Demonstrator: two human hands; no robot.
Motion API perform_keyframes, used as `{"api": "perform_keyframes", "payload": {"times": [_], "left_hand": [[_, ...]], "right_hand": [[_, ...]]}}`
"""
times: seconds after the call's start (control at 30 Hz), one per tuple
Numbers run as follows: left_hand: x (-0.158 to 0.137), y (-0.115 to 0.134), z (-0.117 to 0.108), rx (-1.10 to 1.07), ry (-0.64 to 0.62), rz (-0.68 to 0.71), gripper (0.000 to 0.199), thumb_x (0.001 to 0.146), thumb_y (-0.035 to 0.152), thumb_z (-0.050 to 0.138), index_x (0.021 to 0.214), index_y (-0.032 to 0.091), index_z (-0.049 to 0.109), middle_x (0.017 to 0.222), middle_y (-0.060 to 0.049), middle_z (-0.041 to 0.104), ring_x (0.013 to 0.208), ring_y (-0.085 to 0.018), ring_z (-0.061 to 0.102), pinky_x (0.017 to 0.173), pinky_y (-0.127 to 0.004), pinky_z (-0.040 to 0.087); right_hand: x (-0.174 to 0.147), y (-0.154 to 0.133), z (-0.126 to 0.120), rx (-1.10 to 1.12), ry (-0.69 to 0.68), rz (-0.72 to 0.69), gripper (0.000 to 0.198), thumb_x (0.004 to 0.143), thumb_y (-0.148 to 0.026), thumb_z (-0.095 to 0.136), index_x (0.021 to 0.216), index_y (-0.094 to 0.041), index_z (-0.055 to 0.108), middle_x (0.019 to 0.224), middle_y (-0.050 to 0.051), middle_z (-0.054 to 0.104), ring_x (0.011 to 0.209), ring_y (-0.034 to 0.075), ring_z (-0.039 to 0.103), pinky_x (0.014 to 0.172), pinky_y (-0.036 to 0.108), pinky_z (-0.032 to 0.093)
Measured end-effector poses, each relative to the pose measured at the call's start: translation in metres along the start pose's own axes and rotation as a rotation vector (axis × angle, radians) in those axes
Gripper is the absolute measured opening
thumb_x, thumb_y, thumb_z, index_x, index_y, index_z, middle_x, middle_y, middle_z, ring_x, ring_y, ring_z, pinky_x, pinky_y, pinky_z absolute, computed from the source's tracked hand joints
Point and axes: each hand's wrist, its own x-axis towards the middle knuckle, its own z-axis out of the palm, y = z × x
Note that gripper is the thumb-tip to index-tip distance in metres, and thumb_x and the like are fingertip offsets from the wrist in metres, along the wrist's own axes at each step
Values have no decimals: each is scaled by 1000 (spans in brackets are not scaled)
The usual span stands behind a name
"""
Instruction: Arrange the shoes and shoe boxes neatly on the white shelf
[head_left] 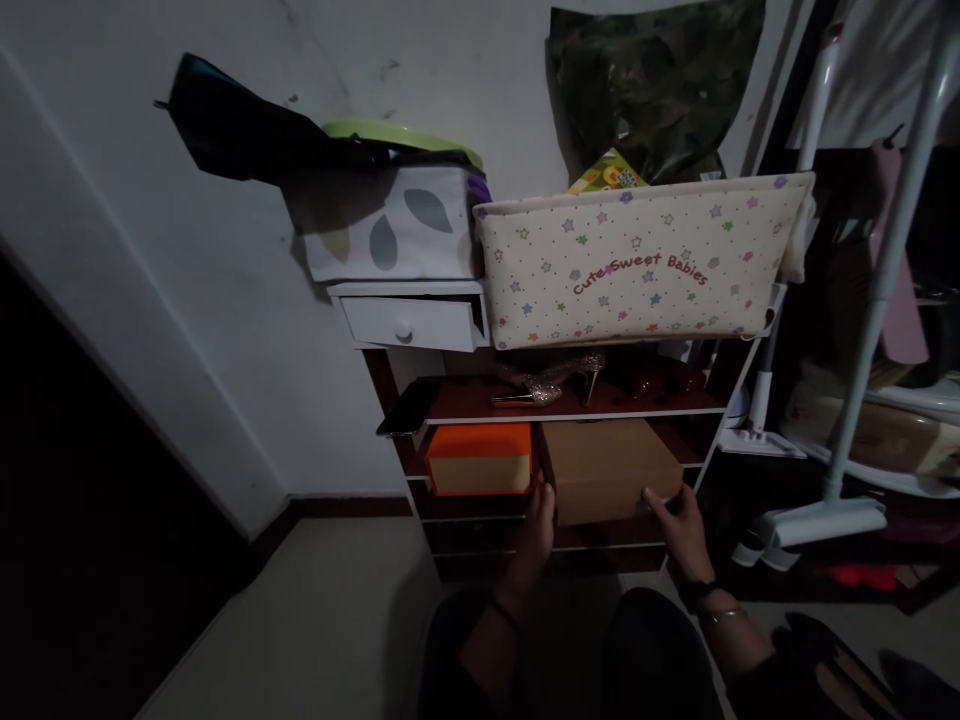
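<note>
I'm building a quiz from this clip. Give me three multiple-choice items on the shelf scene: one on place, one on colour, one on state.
1. Where is the brown box?
A. right of the orange box
B. on the floor
C. atop the bin

2. The small drawer is:
A. red
B. white
C. green

3. The drawer is:
A. removed
B. shut flush
C. pulled partly out

Answers: 1 A, the boxes share one shelf. 2 B, its front and knob are white. 3 C, it sticks out, tilted.

Left hand and right hand touch the brown box.

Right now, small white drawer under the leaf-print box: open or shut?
Partly open. The white drawer juts forward of its frame and sits slightly askew, a dark gap at its right end. What is inside cannot be seen.
</note>
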Motion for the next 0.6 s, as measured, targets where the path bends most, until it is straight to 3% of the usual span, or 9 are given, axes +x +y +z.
{"api": "perform_keyframes", "payload": {"times": [0.13,0.2,0.27,0.33,0.43,0.47,0.6], "left_hand": [[-20,5,-27,129,75,76,88,91,81,53,144,10,58,151,-22,54,141,-33,52,122,-50,38],[-30,14,-50,291,230,245,60,98,66,54,123,13,67,130,-19,64,122,-29,61,111,-47,46],[-33,26,-80,455,449,411,43,101,55,54,109,15,66,114,-15,63,108,-25,61,100,-43,49],[-27,40,-114,521,655,483,41,98,53,58,114,15,62,113,-14,59,107,-25,58,96,-42,49],[-1,54,-160,581,848,429,58,95,56,59,131,11,57,129,-19,54,125,-30,51,111,-48,42],[9,56,-172,534,846,355,65,94,57,59,138,10,54,138,-21,51,131,-31,49,115,-50,39],[36,54,-189,336,566,83,64,100,55,45,141,8,52,150,-22,51,143,-34,47,124,-50,32]], "right_hand": [[6,-5,25,4,-16,8,114,53,-80,80,140,-14,48,141,12,56,129,20,57,119,37,48],[8,-5,32,14,-28,-12,116,52,-80,80,140,-13,46,144,14,53,132,21,55,121,37,47],[12,-2,34,-10,-53,-33,114,54,-80,79,140,-13,46,145,15,52,132,22,55,120,38,48],[18,3,33,-54,-91,-50,111,58,-80,77,141,-14,46,144,14,53,130,22,57,119,38,49],[30,8,29,-124,-141,-74,108,60,-81,75,140,-14,48,145,15,53,130,23,58,116,38,49],[34,10,28,-145,-153,-78,108,60,-82,74,140,-13,49,146,15,53,130,23,57,116,38,49],[48,14,30,-227,-213,-61,107,61,-85,68,138,-13,51,143,15,54,129,23,58,118,39,45]]}}
